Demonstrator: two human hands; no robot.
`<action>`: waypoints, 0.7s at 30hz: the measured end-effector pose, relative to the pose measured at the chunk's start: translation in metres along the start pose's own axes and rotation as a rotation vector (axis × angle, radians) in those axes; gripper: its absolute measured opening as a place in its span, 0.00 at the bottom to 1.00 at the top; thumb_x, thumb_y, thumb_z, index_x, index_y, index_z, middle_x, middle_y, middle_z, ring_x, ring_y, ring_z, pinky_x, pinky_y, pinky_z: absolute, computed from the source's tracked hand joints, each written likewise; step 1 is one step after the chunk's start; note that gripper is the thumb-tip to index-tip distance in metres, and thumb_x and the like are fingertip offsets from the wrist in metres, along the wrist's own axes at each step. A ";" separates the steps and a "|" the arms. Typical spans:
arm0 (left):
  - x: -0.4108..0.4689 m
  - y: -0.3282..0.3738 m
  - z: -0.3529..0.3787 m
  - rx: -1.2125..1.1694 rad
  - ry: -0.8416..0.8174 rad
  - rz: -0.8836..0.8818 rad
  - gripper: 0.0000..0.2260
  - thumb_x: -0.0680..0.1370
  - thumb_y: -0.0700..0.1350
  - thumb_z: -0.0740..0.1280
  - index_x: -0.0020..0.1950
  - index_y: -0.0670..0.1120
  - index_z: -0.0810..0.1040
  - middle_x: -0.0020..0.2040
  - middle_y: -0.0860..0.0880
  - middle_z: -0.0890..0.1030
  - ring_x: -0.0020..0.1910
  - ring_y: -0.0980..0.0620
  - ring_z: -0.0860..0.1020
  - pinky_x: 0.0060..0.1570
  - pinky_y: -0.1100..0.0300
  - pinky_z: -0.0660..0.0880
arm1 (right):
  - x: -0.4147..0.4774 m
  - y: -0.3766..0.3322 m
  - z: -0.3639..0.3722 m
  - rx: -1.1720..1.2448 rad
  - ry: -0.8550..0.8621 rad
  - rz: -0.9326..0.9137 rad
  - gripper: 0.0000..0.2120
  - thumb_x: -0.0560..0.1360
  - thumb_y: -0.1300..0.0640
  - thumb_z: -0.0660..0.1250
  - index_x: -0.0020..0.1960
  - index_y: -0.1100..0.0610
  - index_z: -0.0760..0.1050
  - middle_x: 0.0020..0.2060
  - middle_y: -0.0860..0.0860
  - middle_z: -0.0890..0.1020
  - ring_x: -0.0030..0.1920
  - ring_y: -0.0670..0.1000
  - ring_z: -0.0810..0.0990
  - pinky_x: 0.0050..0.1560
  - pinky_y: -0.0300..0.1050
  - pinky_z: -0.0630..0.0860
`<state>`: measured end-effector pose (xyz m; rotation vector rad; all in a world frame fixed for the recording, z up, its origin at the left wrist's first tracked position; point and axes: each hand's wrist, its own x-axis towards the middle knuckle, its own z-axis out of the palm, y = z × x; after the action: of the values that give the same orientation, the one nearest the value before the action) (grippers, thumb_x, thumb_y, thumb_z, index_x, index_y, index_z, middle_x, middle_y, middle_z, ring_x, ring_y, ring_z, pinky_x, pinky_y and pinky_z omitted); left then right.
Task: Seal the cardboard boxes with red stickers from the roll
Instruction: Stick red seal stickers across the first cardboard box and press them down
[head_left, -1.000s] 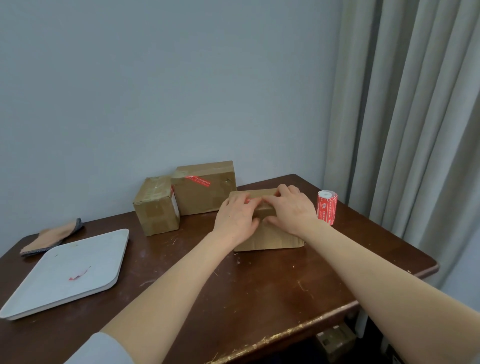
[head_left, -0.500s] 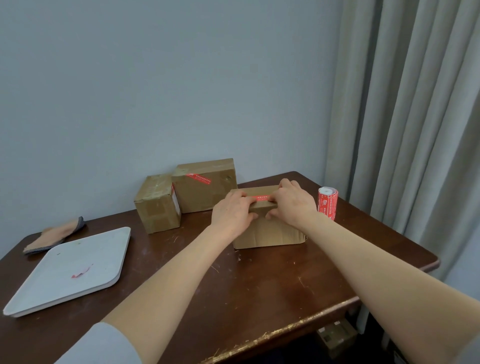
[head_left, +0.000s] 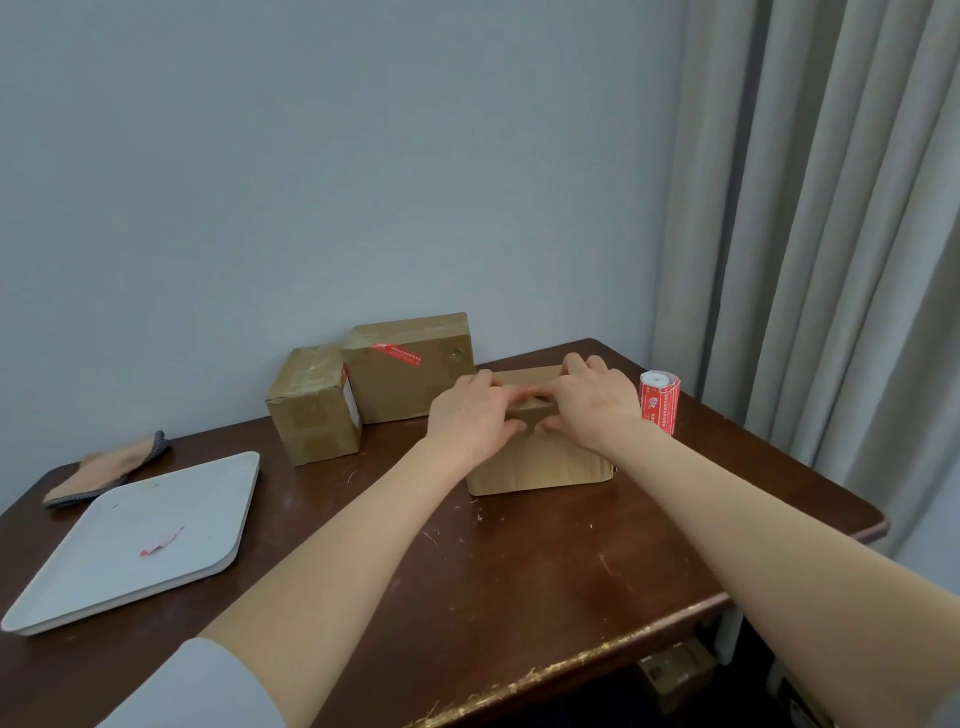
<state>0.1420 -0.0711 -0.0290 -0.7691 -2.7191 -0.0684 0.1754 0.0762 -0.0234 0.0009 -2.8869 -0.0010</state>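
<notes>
A brown cardboard box (head_left: 540, 465) stands mid-table. My left hand (head_left: 470, 415) and my right hand (head_left: 589, 408) both lie over its top front edge, fingers on top and thumbs on the front face. Between them a short stretch of red sticker (head_left: 527, 388) shows on the top edge; most of it is hidden by my fingers. The red sticker roll (head_left: 658, 400) stands upright just right of the box. Behind are two more boxes: a larger one (head_left: 410, 366) bearing a red sticker and a smaller one (head_left: 314, 405) to its left.
A white square tray (head_left: 156, 535) with a red scrap lies at the left. A folded cloth (head_left: 106, 467) lies behind it. Grey curtains hang at the right. The table's front edge (head_left: 545, 670) is worn; a small box sits on the floor below.
My hands have shifted on the box top, sliding apart along the red sticker and curling over the front edge. The view has tilted slightly.
</notes>
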 end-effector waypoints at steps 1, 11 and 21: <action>0.000 0.002 0.002 0.008 0.004 0.000 0.19 0.79 0.56 0.61 0.69 0.59 0.69 0.66 0.50 0.71 0.65 0.47 0.68 0.52 0.54 0.72 | 0.000 -0.001 0.001 -0.001 0.002 0.002 0.23 0.74 0.40 0.65 0.68 0.42 0.71 0.60 0.52 0.71 0.62 0.55 0.69 0.56 0.48 0.68; 0.007 0.011 0.007 -0.118 0.034 0.059 0.13 0.79 0.46 0.62 0.62 0.49 0.75 0.58 0.50 0.76 0.59 0.49 0.73 0.45 0.57 0.71 | 0.004 -0.003 0.010 0.057 0.035 -0.067 0.22 0.75 0.45 0.65 0.66 0.53 0.73 0.63 0.51 0.72 0.62 0.55 0.68 0.65 0.49 0.66; 0.011 0.005 0.009 0.018 0.005 0.026 0.19 0.78 0.53 0.61 0.67 0.48 0.73 0.65 0.48 0.73 0.63 0.47 0.69 0.56 0.55 0.70 | 0.008 0.001 0.008 0.047 0.003 -0.040 0.27 0.73 0.40 0.67 0.68 0.50 0.72 0.62 0.53 0.70 0.63 0.55 0.67 0.63 0.48 0.66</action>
<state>0.1329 -0.0603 -0.0344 -0.7973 -2.7004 -0.0403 0.1655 0.0768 -0.0296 0.0674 -2.8827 0.0601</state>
